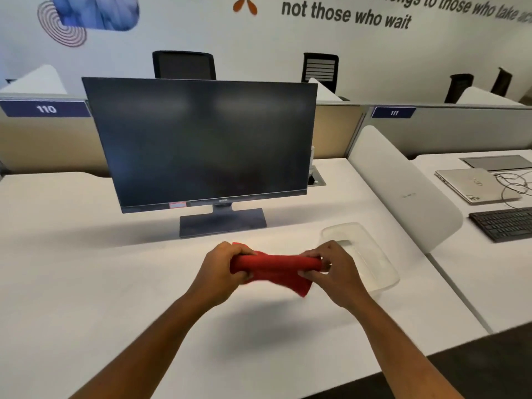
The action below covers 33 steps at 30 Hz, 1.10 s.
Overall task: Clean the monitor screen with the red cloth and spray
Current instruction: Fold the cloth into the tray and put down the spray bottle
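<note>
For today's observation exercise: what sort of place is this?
Most likely an open-plan office: numbered desk partitions, office chairs behind them, and a BenQ monitor on a white desk.

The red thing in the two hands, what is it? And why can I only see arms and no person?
The camera sits on the person's head and looks forward and down, so you see only their own arms, like when you look at your own hands. There is no machine here.

The red thing is a red cloth. The left hand grips one end and the right hand grips the other, fingers closed on it, above the white desk.

Behind the cloth stands a dark monitor, switched off, on its stand. Beside the right hand lies a clear plastic container. On the next desk to the right are a closed laptop and a black keyboard. I cannot see a spray bottle.
</note>
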Motion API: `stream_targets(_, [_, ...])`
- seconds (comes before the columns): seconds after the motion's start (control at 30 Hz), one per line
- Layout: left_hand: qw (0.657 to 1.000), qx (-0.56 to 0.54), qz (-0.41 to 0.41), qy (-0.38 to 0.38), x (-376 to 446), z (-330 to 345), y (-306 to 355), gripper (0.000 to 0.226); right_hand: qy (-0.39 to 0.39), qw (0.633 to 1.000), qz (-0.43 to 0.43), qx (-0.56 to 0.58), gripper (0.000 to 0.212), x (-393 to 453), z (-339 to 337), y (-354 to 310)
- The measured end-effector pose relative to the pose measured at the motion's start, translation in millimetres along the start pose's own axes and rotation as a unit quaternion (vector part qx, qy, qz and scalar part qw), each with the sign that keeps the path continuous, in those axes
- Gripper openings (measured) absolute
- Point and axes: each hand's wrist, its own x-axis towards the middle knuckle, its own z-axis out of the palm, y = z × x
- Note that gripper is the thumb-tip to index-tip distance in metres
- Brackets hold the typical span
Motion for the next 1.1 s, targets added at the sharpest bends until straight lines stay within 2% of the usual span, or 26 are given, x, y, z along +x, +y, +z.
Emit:
stream_targets(0.03, [1.0, 0.023, 0.018, -0.008, 12.5, -0.7, -2.9, 0.035, 0.032, 0.999, 0.031, 0.028, 0.032, 1.6, 0.7, 3.1])
stream_targets(0.07, [0.999, 0.04, 0.022, 0.009, 14.6, -2.8, -2.8, 0.027, 0.032, 0.997, 0.036, 0.068, 0.03, 0.0, -1.3, 2.8])
stream_targets(0.13, [0.999, 0.028, 0.029, 0.005, 19.8, -4.9, -2.8, 0.02, -0.003, 0.986, 0.036, 0.161, 0.029, -2.9, -11.2, 6.2])
stream_targets(0.23, [0.995, -0.058, -0.014, -0.078, 26.9, -10.5, 1.9, 0.015, -0.075, 0.945, 0.054, 0.313, 0.03, -0.4, -16.4, 4.7])
stream_targets(0.27, [0.992, -0.088, -0.032, -0.087, 33.1, -6.7, 6.6, 0.018, -0.071, 0.931, 0.071, 0.351, 0.032, 3.0, -18.8, 6.6])
stream_targets(0.33, [0.989, -0.12, -0.061, -0.061, 47.3, 7.1, 16.9, 0.024, -0.044, 0.914, 0.097, 0.392, 0.034, 13.0, -25.6, 12.8])
stream_targets(0.4, [0.991, -0.104, -0.08, -0.002, 58.2, 24.2, 23.9, 0.032, -0.007, 0.923, 0.104, 0.37, 0.029, 23.7, -33.4, 17.3])
stream_targets(0.5, [0.984, -0.045, -0.147, 0.093, 72.1, 50.8, 34.7, 0.036, 0.05, 0.959, 0.078, 0.268, 0.023, 37.8, -53.2, 28.5])
stream_targets(0.53, [0.978, -0.065, -0.176, 0.087, 76.7, 58.4, 40.6, 0.032, 0.069, 0.97, 0.055, 0.227, 0.022, 40.7, -60.7, 32.3])
stream_targets(0.57, [0.968, -0.129, -0.209, 0.049, 80.5, 64.9, 47.7, 0.03, 0.083, 0.978, 0.025, 0.191, 0.023, 41.9, -66.8, 34.5])
stream_targets(0.6, [0.942, -0.226, -0.247, -0.012, 85.7, 73.7, 57.3, 0.033, 0.091, 0.984, -0.014, 0.15, 0.024, 43.0, -73.3, 37.4])
stream_targets(0.67, [0.832, -0.442, -0.314, -0.119, 93.2, 91.6, 79.4, 0.045, 0.094, 0.988, -0.108, 0.049, 0.026, 42.5, -81.9, 41.2])
stream_targets(0.7, [0.781, -0.515, -0.327, -0.135, 96.1, 101.0, 88.8, 0.048, 0.085, 0.984, -0.156, 0.005, 0.028, 41.5, -83.7, 44.4])
stream_targets(0.73, [0.747, -0.563, -0.329, -0.129, 98.7, 110.7, 95.8, 0.049, 0.072, 0.976, -0.202, -0.029, 0.032, 39.3, -83.1, 47.5])
stream_targets(0.8, [0.716, -0.603, -0.342, -0.087, 104.8, 132.9, 106.6, 0.041, 0.045, 0.958, -0.268, -0.094, 0.034, 34.0, -81.8, 57.7])
stream_targets(0.87, [0.723, -0.593, -0.351, -0.05, 108.4, 153.5, 111.6, 0.032, 0.016, 0.95, -0.278, -0.138, 0.034, 27.2, -81.9, 70.6])
stream_targets(0.97, [0.77, -0.555, -0.314, 0.003, 112.6, 176.0, 108.7, 0.032, -0.038, 0.965, -0.236, -0.104, 0.037, 21.5, -93.9, 86.3])
stream_targets(1.03, [0.782, -0.554, -0.286, 0.02, 113.6, 184.8, 109.5, 0.037, -0.045, 0.978, -0.204, -0.02, 0.039, 26.1, -107.0, 94.5])
stream_targets(1.1, [0.784, -0.561, -0.265, 0.016, 112.7, 190.0, 112.7, 0.04, -0.007, 0.988, -0.095, 0.118, 0.035, 38.7, -117.5, 100.2])
